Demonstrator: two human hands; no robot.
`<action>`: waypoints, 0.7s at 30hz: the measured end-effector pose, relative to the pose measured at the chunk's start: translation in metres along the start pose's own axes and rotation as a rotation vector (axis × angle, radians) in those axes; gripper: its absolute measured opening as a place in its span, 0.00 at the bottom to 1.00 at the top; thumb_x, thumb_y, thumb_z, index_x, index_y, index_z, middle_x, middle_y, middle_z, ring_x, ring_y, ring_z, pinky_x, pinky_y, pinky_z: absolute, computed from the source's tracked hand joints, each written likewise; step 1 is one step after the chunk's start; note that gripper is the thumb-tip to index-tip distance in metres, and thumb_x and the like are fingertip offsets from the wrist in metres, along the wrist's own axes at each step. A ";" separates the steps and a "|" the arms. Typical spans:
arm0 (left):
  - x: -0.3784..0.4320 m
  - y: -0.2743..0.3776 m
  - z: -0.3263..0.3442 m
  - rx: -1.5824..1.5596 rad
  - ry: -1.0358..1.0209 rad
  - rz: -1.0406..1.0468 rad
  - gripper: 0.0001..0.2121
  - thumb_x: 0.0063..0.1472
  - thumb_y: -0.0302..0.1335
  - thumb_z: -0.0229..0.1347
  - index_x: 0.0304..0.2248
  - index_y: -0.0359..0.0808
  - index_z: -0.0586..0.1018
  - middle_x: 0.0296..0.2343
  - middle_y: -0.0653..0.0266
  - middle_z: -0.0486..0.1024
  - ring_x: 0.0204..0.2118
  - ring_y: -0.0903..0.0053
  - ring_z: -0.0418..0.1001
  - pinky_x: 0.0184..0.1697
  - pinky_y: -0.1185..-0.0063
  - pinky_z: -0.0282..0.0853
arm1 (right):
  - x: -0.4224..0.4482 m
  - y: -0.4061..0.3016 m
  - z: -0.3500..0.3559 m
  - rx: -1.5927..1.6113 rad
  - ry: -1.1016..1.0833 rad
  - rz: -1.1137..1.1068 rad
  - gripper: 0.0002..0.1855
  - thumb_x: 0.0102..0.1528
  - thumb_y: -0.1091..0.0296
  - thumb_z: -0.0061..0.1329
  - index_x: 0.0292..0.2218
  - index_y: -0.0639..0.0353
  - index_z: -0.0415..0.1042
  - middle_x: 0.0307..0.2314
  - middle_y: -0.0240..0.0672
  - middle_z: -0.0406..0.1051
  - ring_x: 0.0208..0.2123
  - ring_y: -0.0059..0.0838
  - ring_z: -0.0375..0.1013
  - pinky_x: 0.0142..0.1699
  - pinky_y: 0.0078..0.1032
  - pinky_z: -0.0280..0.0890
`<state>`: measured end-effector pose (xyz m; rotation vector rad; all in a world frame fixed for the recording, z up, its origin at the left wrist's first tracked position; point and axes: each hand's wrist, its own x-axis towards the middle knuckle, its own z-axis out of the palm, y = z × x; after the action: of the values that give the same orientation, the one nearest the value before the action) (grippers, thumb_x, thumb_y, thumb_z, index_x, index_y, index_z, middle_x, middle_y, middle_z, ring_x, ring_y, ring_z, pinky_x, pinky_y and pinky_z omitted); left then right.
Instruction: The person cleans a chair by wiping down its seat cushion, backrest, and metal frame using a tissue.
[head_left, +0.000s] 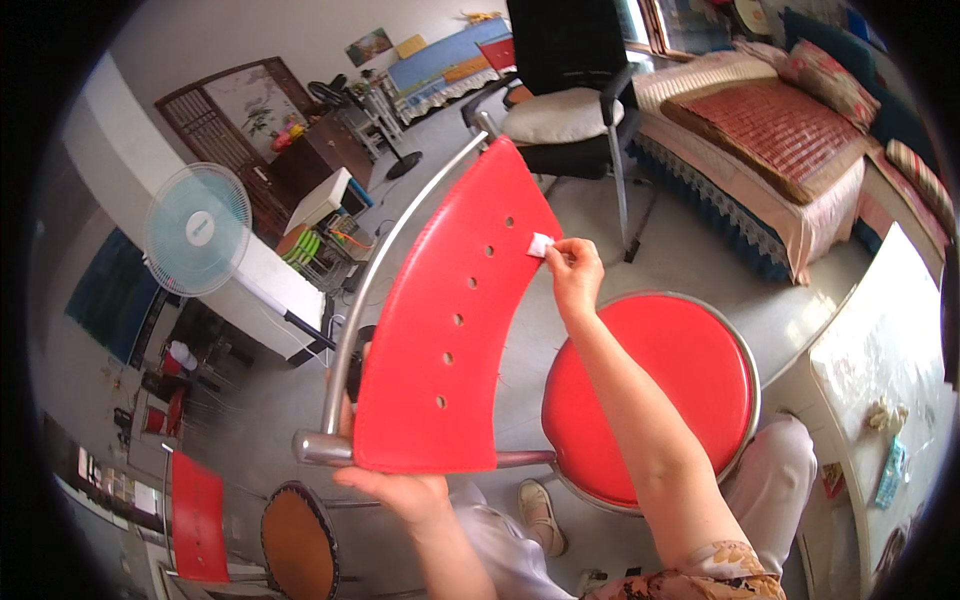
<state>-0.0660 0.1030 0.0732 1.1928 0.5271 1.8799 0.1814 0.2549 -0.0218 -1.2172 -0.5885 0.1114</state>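
Note:
A chair with a red padded backrest (450, 330), pierced by a row of round holes, lies tilted in front of me. Its curved metal tube (375, 262) runs along the backrest's left edge, and its round red seat (675, 390) is at the right. My right hand (576, 274) pinches a small white piece of material (539, 245) against the backrest's upper right edge. My left hand (409, 487) supports the backrest's lower end from beneath, beside the metal tube's end; part of its fingers is hidden behind the backrest.
A white table (847, 420) with small items stands at the right. Behind are a black armchair (574, 90) and a bed (765, 142). A standing fan (199, 229) is at the left. Below it are another red-backed chair (196, 517) and a brown round seat (300, 544).

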 end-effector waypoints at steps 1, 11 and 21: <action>0.000 -0.001 0.002 -0.011 -0.082 -0.008 0.44 0.62 0.65 0.36 0.62 0.33 0.55 0.59 0.56 0.60 0.62 0.66 0.58 0.64 0.63 0.54 | 0.005 0.002 -0.006 -0.059 -0.022 -0.024 0.07 0.48 0.73 0.60 0.28 0.64 0.75 0.29 0.38 0.71 0.31 0.32 0.72 0.38 0.29 0.67; 0.001 0.005 0.006 0.030 -0.143 -0.008 0.43 0.62 0.64 0.37 0.61 0.32 0.56 0.57 0.58 0.61 0.61 0.68 0.59 0.63 0.65 0.57 | 0.000 -0.015 -0.005 -0.033 -0.145 -0.102 0.05 0.48 0.76 0.56 0.29 0.64 0.74 0.32 0.40 0.71 0.32 0.37 0.73 0.40 0.29 0.68; -0.001 0.002 0.003 0.023 -0.155 -0.008 0.42 0.64 0.62 0.37 0.61 0.31 0.55 0.57 0.57 0.61 0.61 0.68 0.59 0.63 0.65 0.56 | 0.047 -0.019 0.002 0.089 -0.091 0.117 0.05 0.49 0.78 0.56 0.27 0.69 0.74 0.24 0.36 0.70 0.19 0.22 0.70 0.26 0.23 0.66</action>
<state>-0.0633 0.1005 0.0752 1.3371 0.4680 1.7617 0.2154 0.2680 0.0130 -1.1641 -0.5853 0.2905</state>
